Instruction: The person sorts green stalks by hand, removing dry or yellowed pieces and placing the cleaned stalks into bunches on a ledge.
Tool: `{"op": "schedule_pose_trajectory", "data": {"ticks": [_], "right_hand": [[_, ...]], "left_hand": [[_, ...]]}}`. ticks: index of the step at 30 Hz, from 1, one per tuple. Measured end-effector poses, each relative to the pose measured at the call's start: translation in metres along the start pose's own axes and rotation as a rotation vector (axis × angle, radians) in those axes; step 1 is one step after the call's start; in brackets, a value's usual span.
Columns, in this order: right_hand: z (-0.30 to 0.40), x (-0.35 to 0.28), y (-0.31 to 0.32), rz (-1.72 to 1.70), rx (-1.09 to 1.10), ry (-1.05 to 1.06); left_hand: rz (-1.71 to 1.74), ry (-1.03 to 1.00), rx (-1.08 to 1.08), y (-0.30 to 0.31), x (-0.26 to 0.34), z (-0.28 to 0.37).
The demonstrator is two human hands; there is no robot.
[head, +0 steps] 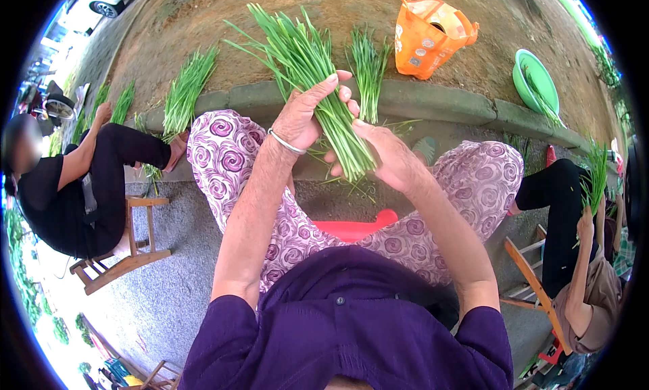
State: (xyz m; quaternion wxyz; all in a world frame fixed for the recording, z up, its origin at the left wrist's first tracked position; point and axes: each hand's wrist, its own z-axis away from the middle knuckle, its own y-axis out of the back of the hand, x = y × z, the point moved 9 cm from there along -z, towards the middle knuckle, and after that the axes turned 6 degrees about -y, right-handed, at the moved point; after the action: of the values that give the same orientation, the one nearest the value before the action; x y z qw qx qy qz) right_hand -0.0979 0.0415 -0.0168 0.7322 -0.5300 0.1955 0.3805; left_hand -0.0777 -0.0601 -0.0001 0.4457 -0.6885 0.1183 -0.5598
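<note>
My left hand [307, 111] is wrapped around a thick bundle of green garlic chives [304, 60], with its thumb across the top. The leaf tips fan out to the upper left, and the pale stem ends point down to the right. At those ends my right hand [383, 149] grips the stems, some of its fingers hidden beneath them. Behind my hands, another bunch of chives [369, 70] leans on the stone curb [431, 101]. Loose trimmings [357, 187] lie on the ground between my knees.
An orange bag [428, 40] stands on the soil beyond the curb, left of a green basin [537, 81] holding some chives. More chives [188, 88] lie at left. Seated people flank me, one on a wooden chair [142, 238]. Below me is a red plastic seat [350, 230].
</note>
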Motion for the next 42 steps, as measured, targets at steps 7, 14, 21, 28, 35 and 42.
{"op": "schedule_pose_trajectory", "data": {"ticks": [7, 14, 21, 28, 35, 42], "right_hand": [[0.004, -0.002, -0.004, 0.056, -0.043, 0.027], [0.005, 0.003, -0.006, 0.183, 0.039, -0.022], [-0.005, 0.018, 0.029, -0.009, 0.296, 0.001], [-0.006, 0.020, 0.039, -0.188, 0.358, 0.089], [0.002, 0.017, 0.032, 0.227, 0.421, 0.043], [0.007, -0.016, 0.003, 0.886, 0.433, 0.384]], "left_hand": [[-0.014, -0.012, 0.036, 0.004, 0.004, -0.003], [-0.010, -0.063, 0.089, 0.018, 0.004, -0.004], [-0.017, -0.266, 0.174, 0.022, 0.021, -0.005], [-0.136, -0.344, 0.159, 0.007, 0.021, 0.001], [-0.139, -0.278, 0.137, 0.004, 0.017, 0.002], [-0.210, -0.281, 0.212, 0.014, 0.008, 0.001]]}}
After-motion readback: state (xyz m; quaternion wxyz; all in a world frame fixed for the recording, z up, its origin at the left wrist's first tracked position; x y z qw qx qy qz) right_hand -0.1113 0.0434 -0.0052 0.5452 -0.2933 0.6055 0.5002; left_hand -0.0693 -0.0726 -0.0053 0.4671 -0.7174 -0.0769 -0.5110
